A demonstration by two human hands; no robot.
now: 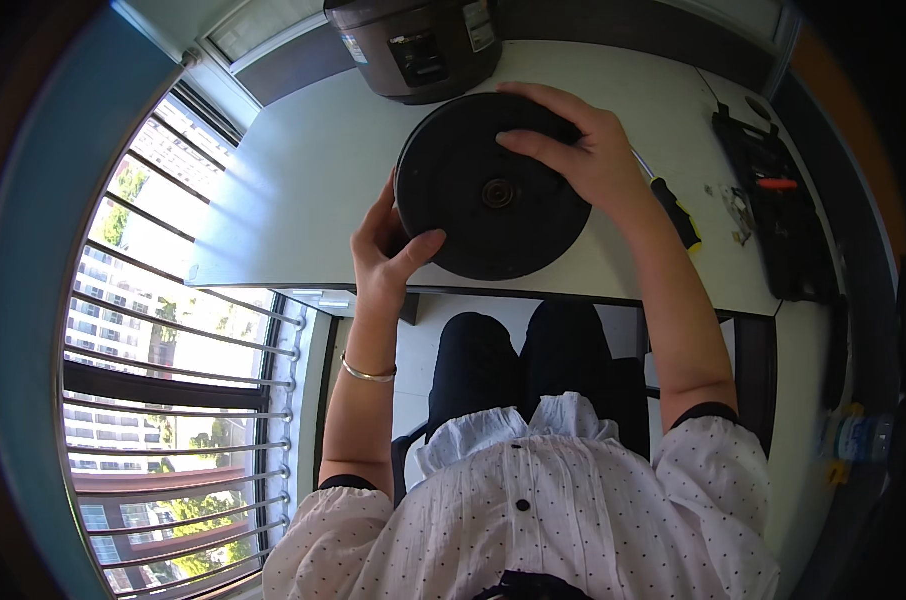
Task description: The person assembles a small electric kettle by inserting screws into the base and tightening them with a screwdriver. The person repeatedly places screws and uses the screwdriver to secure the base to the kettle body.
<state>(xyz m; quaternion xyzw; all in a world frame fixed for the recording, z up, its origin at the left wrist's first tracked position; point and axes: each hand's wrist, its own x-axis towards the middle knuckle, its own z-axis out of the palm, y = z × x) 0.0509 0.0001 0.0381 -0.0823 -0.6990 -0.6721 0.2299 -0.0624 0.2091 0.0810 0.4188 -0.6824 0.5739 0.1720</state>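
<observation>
So from the head view, the main thing here is a big round black disc (493,185), looks like the underside of some appliance base, flat and matte with a small round hub dead in the middle and a slightly raised rim. It sits on the white table (303,180), near the front edge, right in front of the person. The left hand (388,250) has its grip clamped on the disc's lower-left edge, thumb lying across the flat top face and the other fingers wrapped around the side where I can't really see them. The right hand (583,150) is on the upper-right part, fingers spread flat over the top and curled over the far rim, so that grip is closed on the disc too. The disc ends up between the two hands, touching both. Just behind it, at the back of the table, stands a dark cooker body (413,45), close to the disc's far edge. A screwdriver with a black and yellow handle (678,215) lies just right of the right wrist, and a black tool case (778,200) sits open farther right.
</observation>
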